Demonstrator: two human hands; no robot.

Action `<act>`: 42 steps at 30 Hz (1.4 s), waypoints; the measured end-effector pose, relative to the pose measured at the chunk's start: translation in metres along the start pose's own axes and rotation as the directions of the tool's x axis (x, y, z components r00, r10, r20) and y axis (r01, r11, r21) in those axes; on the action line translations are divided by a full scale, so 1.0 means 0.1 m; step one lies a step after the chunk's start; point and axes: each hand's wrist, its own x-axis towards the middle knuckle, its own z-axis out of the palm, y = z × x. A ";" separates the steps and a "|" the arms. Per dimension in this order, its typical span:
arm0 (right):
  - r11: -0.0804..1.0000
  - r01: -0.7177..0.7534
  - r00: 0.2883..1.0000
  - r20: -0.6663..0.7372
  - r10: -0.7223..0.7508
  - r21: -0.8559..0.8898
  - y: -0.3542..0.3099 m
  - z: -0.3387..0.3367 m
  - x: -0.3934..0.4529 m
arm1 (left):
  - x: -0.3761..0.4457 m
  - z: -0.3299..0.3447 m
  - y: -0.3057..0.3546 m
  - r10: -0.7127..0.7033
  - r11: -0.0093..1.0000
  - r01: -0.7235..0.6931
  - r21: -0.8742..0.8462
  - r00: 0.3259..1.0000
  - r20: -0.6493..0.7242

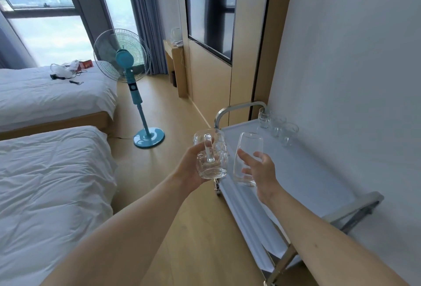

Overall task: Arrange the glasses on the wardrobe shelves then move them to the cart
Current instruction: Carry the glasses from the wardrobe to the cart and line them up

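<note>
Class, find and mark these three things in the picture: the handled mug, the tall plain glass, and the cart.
mug (213, 155): head view, on its handle, in the left hand's grip.
tall glass (249, 143): head view, on its upper wall, above the right hand's fingers.
cart (319, 178): head view, on a bare part of its top tray.

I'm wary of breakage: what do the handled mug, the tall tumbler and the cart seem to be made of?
The handled mug in the left hand looks like thick clear glass; the floor shows through it. The tall tumbler in the right hand seems thinner clear glass. The cart has a matte pale top, possibly plastic, and a brushed metal-looking frame.
</note>
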 end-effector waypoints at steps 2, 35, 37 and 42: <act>1.000 -0.010 1.000 -0.011 0.010 0.012 0.01 0.01 0.13 | 0.18 -0.02 0.04 -0.023 1.000 0.023 0.016 1.000 -0.004; 0.965 -0.085 0.743 -0.629 0.226 0.247 0.19 0.59 1.72 | 3.26 -0.18 0.82 -0.544 0.813 0.331 0.479 0.726 0.421; 0.960 -0.085 0.715 -0.654 0.245 0.267 0.22 0.58 1.73 | 3.38 -0.15 0.76 -0.556 0.798 0.334 0.502 0.729 0.400; 0.946 -0.092 0.669 -0.685 0.289 0.309 0.29 0.48 1.82 | 3.60 -0.03 0.57 -0.633 0.749 0.351 0.562 0.631 0.449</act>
